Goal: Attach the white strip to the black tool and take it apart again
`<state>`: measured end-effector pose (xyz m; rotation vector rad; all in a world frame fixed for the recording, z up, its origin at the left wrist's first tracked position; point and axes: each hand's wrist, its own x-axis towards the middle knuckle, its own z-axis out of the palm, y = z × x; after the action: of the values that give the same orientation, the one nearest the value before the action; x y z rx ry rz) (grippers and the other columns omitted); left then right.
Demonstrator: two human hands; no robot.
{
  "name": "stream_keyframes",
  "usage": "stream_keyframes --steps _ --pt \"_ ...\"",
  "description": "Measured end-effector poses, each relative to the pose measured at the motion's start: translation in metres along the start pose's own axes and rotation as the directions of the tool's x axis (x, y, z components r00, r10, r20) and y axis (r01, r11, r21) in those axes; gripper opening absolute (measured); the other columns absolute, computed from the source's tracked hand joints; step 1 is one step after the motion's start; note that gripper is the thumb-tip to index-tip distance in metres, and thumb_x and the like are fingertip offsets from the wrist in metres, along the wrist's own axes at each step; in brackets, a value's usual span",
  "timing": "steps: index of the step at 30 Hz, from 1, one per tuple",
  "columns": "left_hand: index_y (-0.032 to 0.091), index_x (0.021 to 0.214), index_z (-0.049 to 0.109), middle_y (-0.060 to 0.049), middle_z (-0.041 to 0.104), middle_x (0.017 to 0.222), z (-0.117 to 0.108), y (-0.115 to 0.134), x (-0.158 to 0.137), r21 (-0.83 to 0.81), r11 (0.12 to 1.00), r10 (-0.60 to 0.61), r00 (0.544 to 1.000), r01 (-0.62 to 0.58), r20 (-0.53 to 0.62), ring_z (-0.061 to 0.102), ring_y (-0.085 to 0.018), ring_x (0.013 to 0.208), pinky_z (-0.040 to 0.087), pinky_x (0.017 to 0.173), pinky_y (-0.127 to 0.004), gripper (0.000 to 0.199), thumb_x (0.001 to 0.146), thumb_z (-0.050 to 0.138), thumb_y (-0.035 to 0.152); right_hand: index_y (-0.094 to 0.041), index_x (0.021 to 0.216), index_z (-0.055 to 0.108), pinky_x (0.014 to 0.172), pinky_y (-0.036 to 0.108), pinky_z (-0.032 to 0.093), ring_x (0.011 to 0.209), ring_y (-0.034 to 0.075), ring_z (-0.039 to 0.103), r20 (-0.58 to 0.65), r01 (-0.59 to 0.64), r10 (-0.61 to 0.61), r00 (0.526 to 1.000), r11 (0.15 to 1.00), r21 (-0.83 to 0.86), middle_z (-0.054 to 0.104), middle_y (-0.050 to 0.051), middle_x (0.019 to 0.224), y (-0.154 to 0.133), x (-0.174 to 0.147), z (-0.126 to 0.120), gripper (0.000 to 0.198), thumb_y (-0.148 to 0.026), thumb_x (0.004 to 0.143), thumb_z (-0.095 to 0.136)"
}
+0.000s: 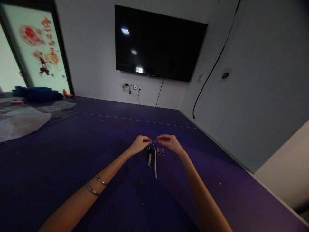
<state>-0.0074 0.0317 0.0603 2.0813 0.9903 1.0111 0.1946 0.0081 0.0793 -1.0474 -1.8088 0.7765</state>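
Between the fingertips of my left hand (139, 144) and my right hand (171, 143) is a small, thin, dark teal stick-like piece (154, 141). Each hand pinches one end of it; its exact kind is too small to make out. Just below the hands, a narrow black-and-white object (149, 159) lies on the purple surface (116, 199). Beside it runs a long, thin, cream-coloured strip (155, 165), slightly bent. A small dark square item with a grid pattern (160, 151) lies under my right hand's fingers.
Clear plastic sheeting (24, 122) and a dark blue cloth bundle (37, 93) lie at the far left, near a small orange object (65, 92). A black cable (214, 66) hangs down the right wall. A large television (156, 45) is mounted above wall sockets (135, 87).
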Motion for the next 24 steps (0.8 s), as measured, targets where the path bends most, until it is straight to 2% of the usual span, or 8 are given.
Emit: stream_keyframes --steps 7,13,16,24 --pt "0.011 0.082 0.07 -0.007 0.07 0.082 0.003 -0.007 0.001 -0.084 0.994 -0.068 0.997 0.071 0.038 0.062 -0.017 0.079 0.045 0.076 -0.027 0.02 0.071 0.056 0.02 -0.016 0.082 0.069 0.08 0.033 0.047 0.08 0.017 0.063 0.007 0.053 -0.053 0.999 0.992 -0.116 0.069 0.005 0.082 0.0 0.0 0.001 0.018 -0.026 0.068 0.063" --pt "0.012 0.082 0.07 -0.008 0.07 0.083 0.01 -0.01 -0.001 -0.17 0.978 -0.098 0.987 0.119 0.125 0.063 -0.017 0.077 0.046 0.073 -0.028 0.019 0.071 0.058 0.024 -0.016 0.081 0.066 0.07 0.03 0.048 0.072 0.015 0.061 -0.022 0.025 -0.027 0.999 0.998 -0.056 0.066 0.004 0.076 -0.001 0.0 0.005 0.018 -0.027 0.069 0.062" --pt "0.013 0.081 0.07 -0.007 0.071 0.083 0.012 -0.008 -0.002 -0.161 0.982 -0.073 0.987 0.097 0.145 0.063 -0.017 0.077 0.046 0.074 -0.029 0.019 0.07 0.061 0.026 -0.016 0.081 0.064 0.069 0.028 0.048 0.07 0.014 0.06 -0.026 0.031 -0.032 0.999 0.999 -0.045 0.064 0.002 0.073 0.001 0.001 0.007 0.017 -0.027 0.068 0.062" --pt "0.013 0.082 0.069 -0.007 0.07 0.083 0.011 -0.002 -0.003 -0.051 0.999 -0.007 0.998 0.01 0.064 0.062 -0.017 0.079 0.046 0.075 -0.028 0.019 0.071 0.061 0.027 -0.016 0.079 0.062 0.07 0.028 0.048 0.07 0.014 0.06 0.044 0.063 -0.06 0.997 0.995 -0.079 0.064 0.002 0.072 -0.002 0.0 0.011 0.014 -0.023 0.067 0.062"
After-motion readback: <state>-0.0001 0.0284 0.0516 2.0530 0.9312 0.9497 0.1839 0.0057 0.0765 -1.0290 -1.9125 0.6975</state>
